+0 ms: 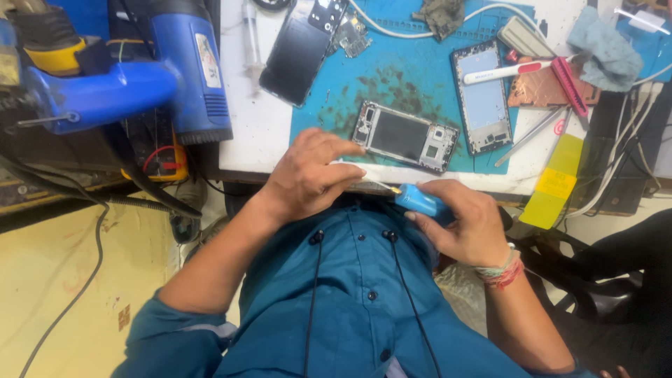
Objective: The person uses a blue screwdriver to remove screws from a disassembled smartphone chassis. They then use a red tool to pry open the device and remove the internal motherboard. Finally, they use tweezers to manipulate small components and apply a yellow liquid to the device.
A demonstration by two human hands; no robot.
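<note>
Nearest: blue shirt (350,308), two black cords hanging down front.

L hand (308,175): fingers curled narrow, pinching metal tip of screwdriver (420,201) at bench (241,133) edge; index stretched toward open phone (406,136).

R hand (469,227): closed round blue screwdriver handle; thread bands on wrist.

Open phone: back off, innards showing, lay on blue mat (413,77), just beyond L fingertips, tilted.

Phone frame (481,98): upright, R of open phone, near but apart.

White-red pen tool (507,70): lay across frame's top R corner.

Tweezers (532,129): on mat/bench R of frame.

Red brush (570,84): over copper sheet (542,91).

Yellow strip (556,183): hung off bench's R edge.

Dark phone back (297,52): face down, far L of mat, partly on white bench.

Circuit board (352,36): just beside phone back's top.

Syringe (250,35): on white bench, L of phone back.

Heat gun (140,77): blue, off bench L side.

Far: grey rag (442,15), blue-grey cloth (603,50), white cable (399,31).
</note>
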